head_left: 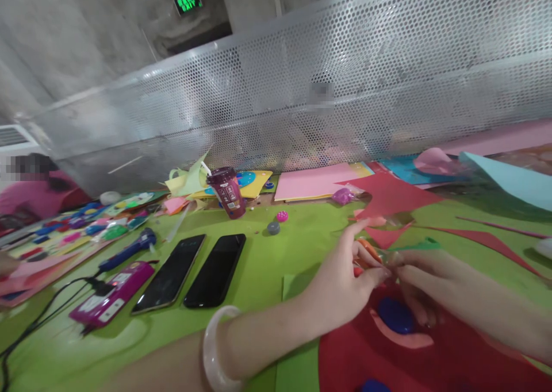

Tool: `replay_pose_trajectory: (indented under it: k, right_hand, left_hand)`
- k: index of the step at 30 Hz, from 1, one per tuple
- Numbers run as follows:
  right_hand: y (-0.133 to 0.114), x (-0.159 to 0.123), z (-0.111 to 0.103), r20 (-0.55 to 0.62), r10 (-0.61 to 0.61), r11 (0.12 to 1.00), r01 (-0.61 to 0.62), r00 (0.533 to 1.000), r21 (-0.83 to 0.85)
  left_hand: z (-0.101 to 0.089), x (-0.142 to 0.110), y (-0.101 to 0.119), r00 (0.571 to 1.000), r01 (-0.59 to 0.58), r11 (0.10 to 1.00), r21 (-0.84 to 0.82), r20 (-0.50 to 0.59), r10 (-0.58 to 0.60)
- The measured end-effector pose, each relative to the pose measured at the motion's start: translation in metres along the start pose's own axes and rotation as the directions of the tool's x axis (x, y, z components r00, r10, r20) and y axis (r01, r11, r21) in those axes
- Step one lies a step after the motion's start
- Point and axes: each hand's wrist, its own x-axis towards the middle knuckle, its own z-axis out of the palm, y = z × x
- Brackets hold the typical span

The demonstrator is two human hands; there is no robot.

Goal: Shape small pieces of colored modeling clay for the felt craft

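My left hand (345, 277), with a pale bangle on its wrist, reaches right over a green table (267, 265). Its thumb and fingers pinch a small orange piece (366, 248), which is too small to name. My right hand (420, 280) meets it from the right, fingertips closed on the same small piece. Both hands hover above a red paper sheet (431, 357) carrying a blue oval (394, 314) and a pink curved strip (403, 340). A green paper sheet (297, 363) lies under my left forearm.
Two dark phones (194, 271) lie on the table at left, beside a magenta power bank (112, 297) with a black cable and a blue tool (127, 251). A maroon cup (227, 192), coloured paper sheets (319, 180) and scraps lie before a perforated metal screen (345, 81). A person in pink (38, 193) sits far left.
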Motion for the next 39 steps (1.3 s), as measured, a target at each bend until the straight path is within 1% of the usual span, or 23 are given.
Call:
replay_pose_trajectory:
  k: [4, 7, 10, 13, 20, 26, 34, 39]
  right_hand:
    - [-0.003, 0.000, 0.001, 0.013, -0.037, 0.998, 0.036, 0.999, 0.052]
    - [-0.005, -0.001, 0.001, 0.018, -0.057, 0.996, 0.055, 0.998, 0.070]
    - [-0.006, -0.003, 0.000, 0.012, -0.085, 0.993, 0.084, 0.996, 0.079]
    - [-0.007, -0.007, -0.001, 0.015, -0.120, 0.989, 0.118, 0.993, 0.091]
    - [-0.011, -0.011, -0.001, -0.002, -0.150, 0.986, 0.150, 0.989, 0.070]
    - [-0.008, -0.008, 0.000, -0.051, -0.190, 0.982, 0.191, 0.980, 0.006]
    - [-0.007, -0.007, 0.003, -0.057, -0.147, 0.989, 0.146, 0.988, -0.017]
    - [-0.004, -0.007, 0.002, -0.053, -0.159, 0.987, 0.159, 0.986, -0.009]
  left_hand:
    - [-0.001, 0.000, -0.002, 0.999, 0.034, 0.999, -0.039, -0.018, -0.035]
    - [-0.001, 0.000, -0.003, 0.995, 0.085, 0.995, -0.054, -0.043, -0.087]
    - [-0.001, 0.000, -0.002, 0.990, 0.137, 0.986, -0.091, -0.021, -0.140]
    - [-0.001, 0.001, -0.002, 0.987, 0.158, 0.980, -0.118, -0.010, -0.160]
    - [-0.003, 0.001, -0.004, 0.987, 0.162, 0.977, -0.135, 0.034, -0.159]
    - [-0.002, 0.001, -0.004, 0.993, 0.110, 0.989, -0.095, 0.043, -0.107]
    - [-0.001, 0.000, -0.002, 0.993, 0.110, 0.988, -0.108, 0.044, -0.106]
    - [-0.001, -0.001, -0.004, 0.991, 0.122, 0.988, -0.094, 0.058, -0.117]
